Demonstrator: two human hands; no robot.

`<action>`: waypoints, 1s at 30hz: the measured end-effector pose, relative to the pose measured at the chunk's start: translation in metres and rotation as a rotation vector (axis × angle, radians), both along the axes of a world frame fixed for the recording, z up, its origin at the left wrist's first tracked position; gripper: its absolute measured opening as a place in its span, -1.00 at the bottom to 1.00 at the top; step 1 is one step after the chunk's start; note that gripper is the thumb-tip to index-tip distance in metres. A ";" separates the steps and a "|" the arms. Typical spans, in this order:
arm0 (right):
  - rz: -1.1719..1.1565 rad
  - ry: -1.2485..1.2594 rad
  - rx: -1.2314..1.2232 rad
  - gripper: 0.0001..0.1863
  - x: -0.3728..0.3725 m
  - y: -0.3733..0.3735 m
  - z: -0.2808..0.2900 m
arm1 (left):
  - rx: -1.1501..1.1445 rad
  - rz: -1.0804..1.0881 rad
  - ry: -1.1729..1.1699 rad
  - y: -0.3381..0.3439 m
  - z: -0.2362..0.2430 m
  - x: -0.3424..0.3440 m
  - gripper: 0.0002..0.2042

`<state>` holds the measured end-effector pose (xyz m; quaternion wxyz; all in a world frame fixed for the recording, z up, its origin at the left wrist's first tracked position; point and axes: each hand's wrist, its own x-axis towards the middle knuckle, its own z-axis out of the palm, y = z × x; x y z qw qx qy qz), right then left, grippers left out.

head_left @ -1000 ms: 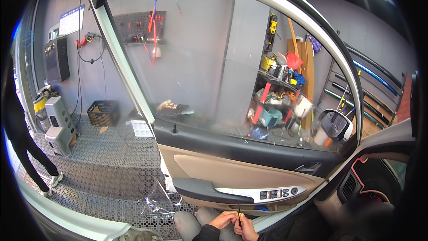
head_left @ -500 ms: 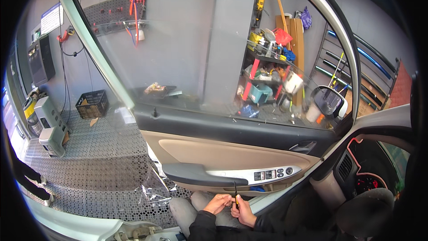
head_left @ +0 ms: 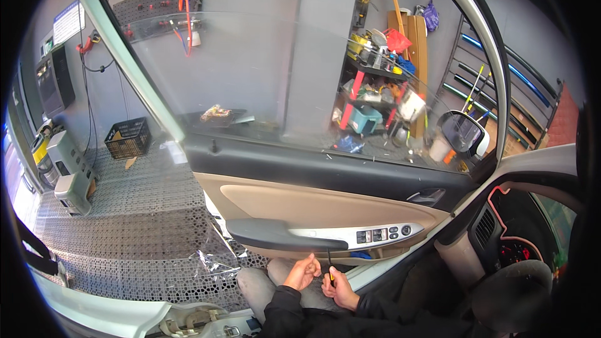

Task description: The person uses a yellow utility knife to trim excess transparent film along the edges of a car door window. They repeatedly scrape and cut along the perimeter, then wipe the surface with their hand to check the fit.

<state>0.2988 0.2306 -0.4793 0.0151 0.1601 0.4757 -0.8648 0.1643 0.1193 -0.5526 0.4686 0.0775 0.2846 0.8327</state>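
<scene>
In front of my lap, my right hand [head_left: 341, 291] is closed around the black and yellow handle of a slim screwdriver [head_left: 329, 258]. Its thin dark shaft points up toward the door's armrest [head_left: 263, 233]. Just left of it is my left hand [head_left: 303, 272], apart from the tool, one finger raised and the others loosely bent; nothing shows in it. Beyond both hands stands the swung-out car door [head_left: 325, 203], with a beige panel and a silver switch panel [head_left: 382, 235]. Something blue lies in the door pocket [head_left: 361, 255].
The steering wheel [head_left: 510, 300] is at my right, the door mirror [head_left: 463, 133] beyond it. Outside are a loaded tool cart [head_left: 375, 78], a black crate [head_left: 127, 139] and grey perforated flooring [head_left: 150, 225]. Clear plastic film [head_left: 216, 266] lies beside the door sill. A person's legs [head_left: 41, 256] show at far left.
My left hand has moved up and away from the screwdriver it was touching. My right hand keeps its grip. The person's legs at far left have shifted, and the view has tilted slightly.
</scene>
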 end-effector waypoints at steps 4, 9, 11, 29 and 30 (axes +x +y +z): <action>0.010 0.007 -0.023 -0.38 0.000 -0.001 0.003 | -0.020 0.031 -0.037 -0.001 0.006 0.001 -0.51; 0.018 -0.056 0.016 -0.34 -0.001 -0.001 0.001 | -0.020 0.056 -0.035 0.001 0.008 0.001 -0.52; 0.032 -0.054 0.015 -0.36 -0.002 -0.001 -0.001 | -0.035 0.050 -0.046 0.002 0.004 0.000 -0.53; 0.127 0.185 0.739 -0.75 -0.003 -0.020 0.040 | 0.002 0.040 -0.087 0.000 -0.004 -0.005 -0.58; 0.126 0.263 0.729 -0.78 -0.005 -0.023 0.053 | -0.013 0.057 -0.096 0.001 -0.005 -0.003 -0.58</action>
